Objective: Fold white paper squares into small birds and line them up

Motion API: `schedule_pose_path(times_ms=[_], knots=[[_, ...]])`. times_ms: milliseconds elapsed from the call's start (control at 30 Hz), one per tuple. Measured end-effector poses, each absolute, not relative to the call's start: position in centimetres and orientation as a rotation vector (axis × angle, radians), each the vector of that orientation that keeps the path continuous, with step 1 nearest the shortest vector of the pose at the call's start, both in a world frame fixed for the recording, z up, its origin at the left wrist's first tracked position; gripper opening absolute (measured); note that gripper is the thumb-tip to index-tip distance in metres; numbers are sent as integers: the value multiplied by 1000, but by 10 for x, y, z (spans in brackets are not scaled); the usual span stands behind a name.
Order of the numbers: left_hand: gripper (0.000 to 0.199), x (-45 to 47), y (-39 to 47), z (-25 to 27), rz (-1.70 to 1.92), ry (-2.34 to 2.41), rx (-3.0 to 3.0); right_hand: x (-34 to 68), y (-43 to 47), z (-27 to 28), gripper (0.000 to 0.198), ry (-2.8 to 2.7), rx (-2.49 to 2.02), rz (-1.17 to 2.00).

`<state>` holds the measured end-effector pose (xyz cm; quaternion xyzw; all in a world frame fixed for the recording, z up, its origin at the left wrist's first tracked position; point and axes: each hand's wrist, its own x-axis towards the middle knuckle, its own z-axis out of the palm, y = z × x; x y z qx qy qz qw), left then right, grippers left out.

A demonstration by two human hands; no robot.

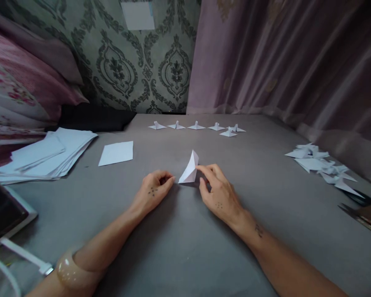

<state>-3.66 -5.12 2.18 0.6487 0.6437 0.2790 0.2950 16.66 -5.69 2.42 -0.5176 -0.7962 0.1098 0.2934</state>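
A folded white paper piece (pixel 190 169) stands on the grey table between my hands, its pointed tip up and its lower left corner on the surface. My right hand (pixel 218 189) is beside it with thumb and index finger apart, the index fingertip at the paper's right edge. It looks like a light touch rather than a grip. Just left of the paper's lower corner, my left hand (pixel 156 189) rests on the table. Its fingers are curled in with the thumb against them, and a small gap separates them from the paper.
Several folded paper figures (pixel 196 126) line the table's back. A white sheet (pixel 116 153) lies left of centre, near a paper stack (pixel 64 152). At right are a pile of folded papers (pixel 315 161) and scissors (pixel 355 214). A device (pixel 6 214) with a white cable (pixel 27 255) sits front left.
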Motion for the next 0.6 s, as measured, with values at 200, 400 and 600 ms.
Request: schedule_pose_path(times_ms=[200,400,600], knots=[[27,-36,-51,22,763,1678,1738,170,-57,33,56,-2450,-1212,52],[22,-40,-49,11,834,1610,1815,185,-56,32,31,-2420,-1260,162],[50,-40,-52,5,975,1564,2289,191,-43,30,26,-2160,-1014,483]])
